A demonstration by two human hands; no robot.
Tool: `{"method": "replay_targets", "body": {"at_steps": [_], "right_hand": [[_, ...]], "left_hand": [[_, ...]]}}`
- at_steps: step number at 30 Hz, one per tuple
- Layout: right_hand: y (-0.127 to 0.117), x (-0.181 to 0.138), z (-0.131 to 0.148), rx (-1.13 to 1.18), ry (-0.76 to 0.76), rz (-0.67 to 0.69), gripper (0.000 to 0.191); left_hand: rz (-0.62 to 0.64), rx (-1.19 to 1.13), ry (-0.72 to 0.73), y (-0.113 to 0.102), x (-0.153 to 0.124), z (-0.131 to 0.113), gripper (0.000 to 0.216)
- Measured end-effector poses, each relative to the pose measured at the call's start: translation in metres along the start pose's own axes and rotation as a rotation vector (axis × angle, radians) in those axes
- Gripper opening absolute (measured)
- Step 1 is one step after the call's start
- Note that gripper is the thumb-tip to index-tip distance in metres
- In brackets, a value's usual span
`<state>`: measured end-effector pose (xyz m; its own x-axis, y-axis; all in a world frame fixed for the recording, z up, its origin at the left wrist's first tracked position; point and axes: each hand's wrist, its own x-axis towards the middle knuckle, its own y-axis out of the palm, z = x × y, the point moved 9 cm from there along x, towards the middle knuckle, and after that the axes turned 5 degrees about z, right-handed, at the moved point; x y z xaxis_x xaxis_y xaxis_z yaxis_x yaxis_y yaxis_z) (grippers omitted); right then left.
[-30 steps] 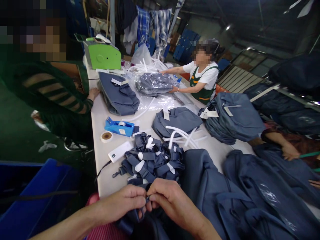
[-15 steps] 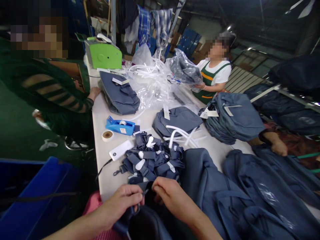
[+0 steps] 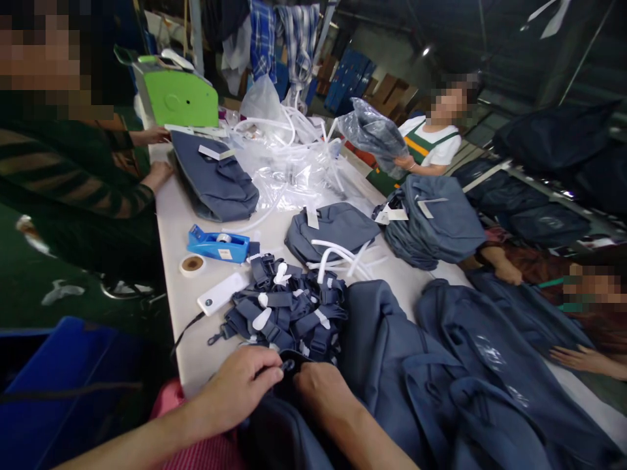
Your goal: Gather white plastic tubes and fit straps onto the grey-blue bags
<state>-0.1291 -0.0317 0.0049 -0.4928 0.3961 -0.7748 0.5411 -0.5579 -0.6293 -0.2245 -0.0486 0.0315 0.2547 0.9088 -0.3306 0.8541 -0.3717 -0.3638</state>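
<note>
A dark blue-grey bag lies in front of me at the table's near edge, its opening facing up. My left hand is closed at the bag's far rim, thumb and forefinger pinched together. Beside that thumb tip shows a small dark clip. My right hand is curled shut at the opening's right side; its fingertips are hidden in the dark fabric, so what they grip is unclear. Just beyond both hands sits a pile of dark straps with buckles, hooks and white wrappings.
Left of the straps are a white power bank, a tape roll and a blue tape dispenser. Grey bags crowd the right. Co-workers stand around the table. A blue bin is at lower left.
My view has turned slightly right. My right hand has dipped lower into the bag's opening, and the left stays pinched at the rim. A co-worker's second hand has appeared at the right.
</note>
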Motion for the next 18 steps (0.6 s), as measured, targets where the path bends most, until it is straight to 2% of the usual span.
{"method": "replay_targets", "body": {"at_steps": [2,5,8,14,18], "right_hand": [[-0.003,-0.010,-0.007,0.028,-0.003,-0.052,0.032],[-0.002,-0.022,-0.017,0.078,0.023,-0.122,0.035],[-0.001,-0.028,-0.022,0.122,0.034,-0.168,0.036],[0.002,-0.023,-0.023,0.171,0.038,-0.192,0.036],[0.005,-0.024,-0.028,0.223,0.045,-0.208,0.033]], "left_hand": [[-0.008,0.243,-0.007,0.002,0.006,-0.003,0.027],[0.064,0.493,0.000,0.022,0.012,-0.004,0.025],[0.145,0.604,0.022,0.041,0.015,-0.008,0.026],[0.303,0.826,-0.007,0.057,0.036,-0.020,0.026],[0.347,0.877,0.035,0.069,0.043,-0.028,0.022]]}}
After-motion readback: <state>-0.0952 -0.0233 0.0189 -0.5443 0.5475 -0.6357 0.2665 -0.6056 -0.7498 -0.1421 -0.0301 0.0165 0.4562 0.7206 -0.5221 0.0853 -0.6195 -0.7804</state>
